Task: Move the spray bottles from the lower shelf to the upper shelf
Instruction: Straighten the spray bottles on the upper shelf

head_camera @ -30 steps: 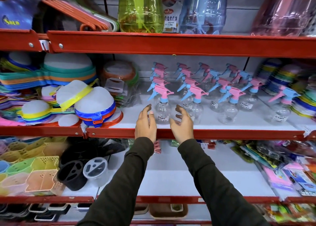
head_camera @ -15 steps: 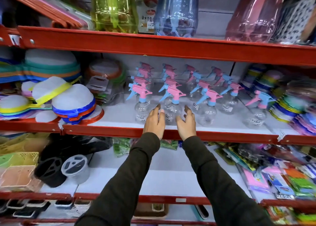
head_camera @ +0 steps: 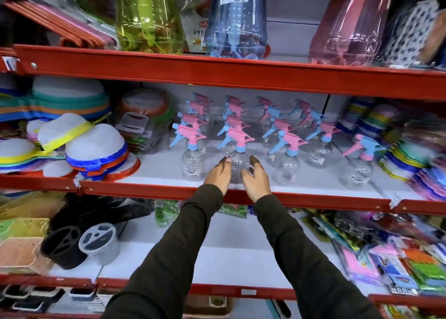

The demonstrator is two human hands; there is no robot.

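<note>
Most spray bottles [head_camera: 286, 147] stood on the upper shelf [head_camera: 313, 186]; both hands [head_camera: 218, 174], fingers [head_camera: 255, 163] apart, flanked 1 bottle [head_camera: 237, 159] without gripping it.

The two hands [head_camera: 237, 177] are covering the lower body of the front spray bottle [head_camera: 237, 160], so any grip is staying unclear. Stacked goods [head_camera: 424, 154] at the far right are blurring, and the tall bottles' [head_camera: 237, 22] tops are being cut off.

Spray bottles [head_camera: 241, 135] stand in rows on the shelf [head_camera: 313, 181], strainers [head_camera: 96, 149] left.
</note>
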